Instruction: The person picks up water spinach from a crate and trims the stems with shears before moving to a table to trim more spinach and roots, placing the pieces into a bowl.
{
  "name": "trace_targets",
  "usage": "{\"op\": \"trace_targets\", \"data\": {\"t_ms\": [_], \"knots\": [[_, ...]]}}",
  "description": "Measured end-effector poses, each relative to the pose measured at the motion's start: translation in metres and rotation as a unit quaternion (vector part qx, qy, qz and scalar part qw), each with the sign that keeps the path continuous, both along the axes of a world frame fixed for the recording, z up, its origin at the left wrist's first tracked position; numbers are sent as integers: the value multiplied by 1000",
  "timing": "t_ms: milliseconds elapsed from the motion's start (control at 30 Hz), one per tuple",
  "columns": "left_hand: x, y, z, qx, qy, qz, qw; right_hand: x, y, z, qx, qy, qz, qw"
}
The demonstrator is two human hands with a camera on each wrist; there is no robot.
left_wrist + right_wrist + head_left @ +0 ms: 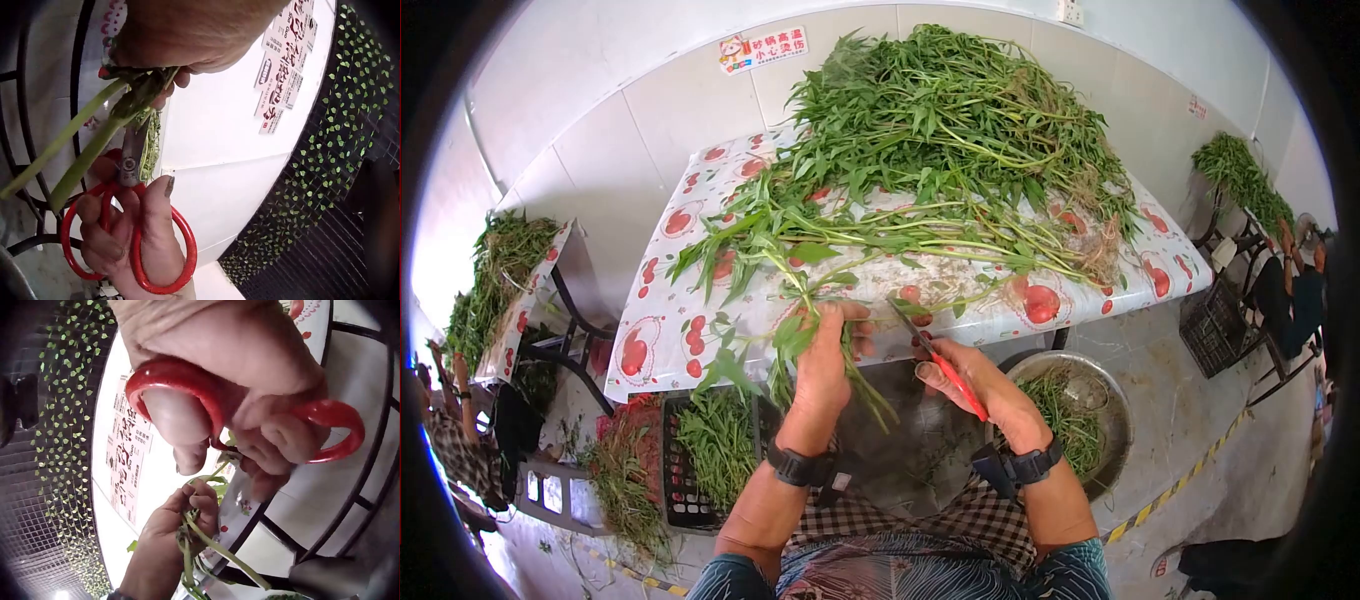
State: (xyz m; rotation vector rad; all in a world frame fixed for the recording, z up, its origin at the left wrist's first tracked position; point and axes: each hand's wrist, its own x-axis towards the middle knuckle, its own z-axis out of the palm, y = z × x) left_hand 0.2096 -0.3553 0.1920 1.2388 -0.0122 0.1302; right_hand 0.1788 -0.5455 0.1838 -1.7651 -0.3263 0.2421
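My left hand [825, 355] grips a small bunch of leafy green stems [870, 395] at the table's front edge. In the left wrist view, the cut stem ends [87, 156] stick out below the fist. My right hand [1005, 395] holds red-handled scissors [960, 385], with the thumb through one ring [172, 372] and fingers in the other. The blades point up and left toward the bunch; in the left wrist view they overlap the stems close under the left hand. Loose long stems [880, 235] with roots lie on the table just beyond both hands.
A large heap of greens [960, 120] covers the back of the table with its fruit-print cloth [655, 310]. Below at right is a metal basin [1122, 430] holding trimmings. At lower left, greens [715, 440] fill a black crate. Other people [1295, 290] sit at both sides.
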Motion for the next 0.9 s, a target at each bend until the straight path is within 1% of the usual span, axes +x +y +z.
{"op": "trace_targets", "data": {"t_ms": [67, 100, 167, 267, 300, 400, 433, 500, 533, 567, 600, 633, 667, 700, 733, 800, 867, 900], "knots": [[4, 4, -1, 18, -8, -13, 1000, -3, -1, 11, -7, 38, 4, 999], [9, 3, -3, 3, -30, -5, 1000, -4, -1, 16, -11, 57, 6, 998], [19, 1, -5, -28, -74, 11, 997, -4, -3, 21, -29, 58, 3, 998], [19, 4, 7, -105, -42, -14, 993, -3, -5, 18, -34, 58, 15, 998], [20, 4, 14, -121, -6, -3, 993, -2, -7, 17, -32, 57, 23, 998], [27, 17, 29, -150, -10, 9, 989, -2, -21, 18, -40, 78, 69, 994], [31, 18, 37, -147, -12, 52, 988, -3, -26, 21, -38, 55, 39, 997], [34, 24, 57, -145, -84, 54, 984, -5, -36, 30, -34, 9, -24, 999], [34, 26, 67, -144, -119, 55, 981, -3, -34, 36, -60, -38, -76, 995], [36, 26, 77, -128, -160, 57, 977, 1, -31, 45, -85, -85, -127, 985], [39, 24, 81, -121, -174, 67, 975, 7, -29, 51, -110, -133, -176, 969], [43, 21, 85, -114, -190, 75, 972, 21, -32, 42, -127, -208, -190, 951], [45, 18, 90, -107, -207, 84, 969, 29, -30, 42, -176, -267, -189, 928], [53, 18, 85, -84, -192, 77, 975, 35, -26, 44, -224, -325, -188, 900], [58, 17, 74, -29, -200, 71, 977, 41, -21, 45, -269, -382, -184, 865], [65, 11, 46, 83, -218, 67, 970, 50, -13, 45, -307, -394, -146, 854], [63, 5, 29, 29, -181, 51, 982, 59, -11, 38, -334, -405, -97, 845], [62, 8, 27, 1, -150, 38, 988, 64, -11, 37, -342, -421, -96, 834]]}}
